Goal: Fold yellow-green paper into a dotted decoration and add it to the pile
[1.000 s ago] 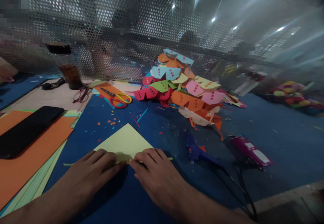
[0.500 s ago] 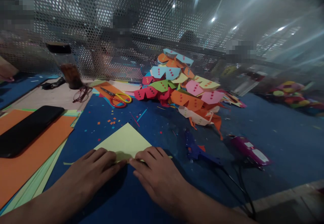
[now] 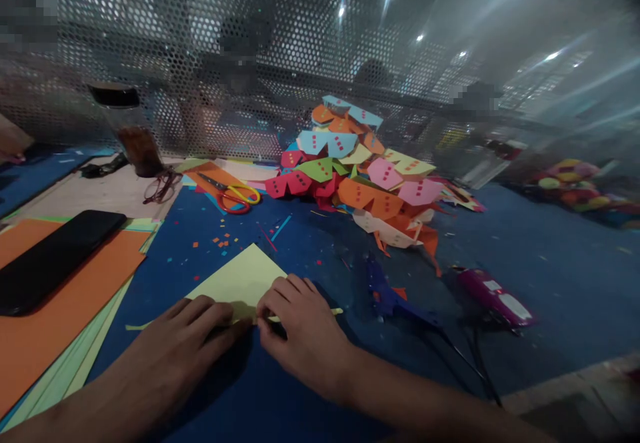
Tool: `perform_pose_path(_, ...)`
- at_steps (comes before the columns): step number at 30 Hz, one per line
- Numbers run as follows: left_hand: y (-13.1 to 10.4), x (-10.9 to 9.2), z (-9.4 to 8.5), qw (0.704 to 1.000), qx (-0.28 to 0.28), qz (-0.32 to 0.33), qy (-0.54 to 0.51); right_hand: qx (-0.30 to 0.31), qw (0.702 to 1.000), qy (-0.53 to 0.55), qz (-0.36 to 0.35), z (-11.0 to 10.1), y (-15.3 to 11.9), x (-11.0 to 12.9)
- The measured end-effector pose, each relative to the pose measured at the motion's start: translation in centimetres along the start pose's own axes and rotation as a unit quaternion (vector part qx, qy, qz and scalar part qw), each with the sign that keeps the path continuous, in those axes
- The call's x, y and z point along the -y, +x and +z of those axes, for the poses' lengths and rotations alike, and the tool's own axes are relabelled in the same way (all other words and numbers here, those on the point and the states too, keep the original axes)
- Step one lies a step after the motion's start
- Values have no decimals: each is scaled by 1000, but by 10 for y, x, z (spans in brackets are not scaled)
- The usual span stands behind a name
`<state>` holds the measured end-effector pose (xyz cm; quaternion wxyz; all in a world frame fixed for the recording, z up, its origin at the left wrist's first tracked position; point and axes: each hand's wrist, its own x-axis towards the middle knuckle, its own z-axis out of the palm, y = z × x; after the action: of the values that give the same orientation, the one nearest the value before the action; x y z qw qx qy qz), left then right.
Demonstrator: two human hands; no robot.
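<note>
A pale yellow sheet of paper (image 3: pixel 245 273) lies on the blue table in front of me, its corner pointing away and a narrow folded strip along its near edge. My left hand (image 3: pixel 197 326) is closed at that edge, fingers curled and thumb along the fold. Just to its right, my right hand (image 3: pixel 303 329) pinches the same near edge between thumb and curled fingers near the middle. The strip's thin ends stick out past both hands. Part of the fold is hidden under my fingers.
A phone (image 3: pixel 60 259) rests on orange paper (image 3: pixel 100 276) at left. Scissors (image 3: pixel 233 196), glasses (image 3: pixel 163 186) and a bottle (image 3: pixel 133 133) stand farther back. Folded paper pieces (image 3: pixel 370 183) are piled ahead. At right lie a blue glue gun (image 3: pixel 395 299) and a purple device (image 3: pixel 495 299), with cords.
My right hand has drawn its fingers up and inward into a pinch at the middle of the near edge. My left hand has barely moved, and the paper stays in place.
</note>
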<state>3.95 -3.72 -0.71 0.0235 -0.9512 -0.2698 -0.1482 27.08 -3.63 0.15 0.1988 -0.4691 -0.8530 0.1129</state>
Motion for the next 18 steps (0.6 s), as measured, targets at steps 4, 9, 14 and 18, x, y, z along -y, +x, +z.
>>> perform_pose_path(4, -3, 0, 4, 1000, 0, -9, -3, -11, 1000, -15, -5, -2, -2, -2)
perform_pose_path(9, -6, 1, 7, 1000, -11, -6, -14, -8, 1000, -20, 3, -7, -5, -4)
perform_pose_path(14, -6, 1, 6, 1000, -17, -8, -16, -9, 1000, -19, 16, -9, -8, -8)
perform_pose_path(18, -7, 2, 7, 1000, -16, -9, -17, -10, 1000, -15, 17, -10, -11, -13)
